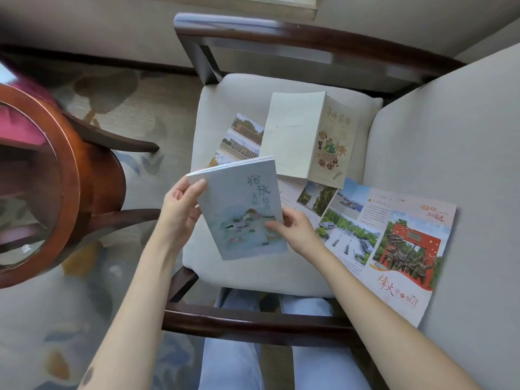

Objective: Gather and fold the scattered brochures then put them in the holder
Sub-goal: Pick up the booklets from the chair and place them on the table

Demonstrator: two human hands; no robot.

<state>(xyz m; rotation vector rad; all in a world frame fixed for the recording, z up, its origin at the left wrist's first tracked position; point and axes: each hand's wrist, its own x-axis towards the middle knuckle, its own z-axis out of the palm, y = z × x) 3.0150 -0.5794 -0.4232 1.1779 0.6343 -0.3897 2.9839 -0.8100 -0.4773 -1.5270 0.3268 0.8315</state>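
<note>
A folded pale blue brochure (242, 209) with a painted pavilion on its cover is held above the chair seat. My left hand (180, 209) grips its upper left corner, thumb on the cover. My right hand (292, 229) pinches its lower right edge. A cream brochure (306, 136) with a food drawing lies half open at the back of the seat. A wide unfolded brochure (388, 240) with photos and a red gate spreads from the seat onto the right cushion. Another photo brochure (239, 139) lies partly under the others. No holder is in view.
The brochures lie on a beige cushioned chair (213, 114) with a dark wooden frame (253, 322). A round glass-topped wooden side table (42, 175) stands at the left on patterned carpet. A second beige cushion (464, 136) is at the right. My knees show below.
</note>
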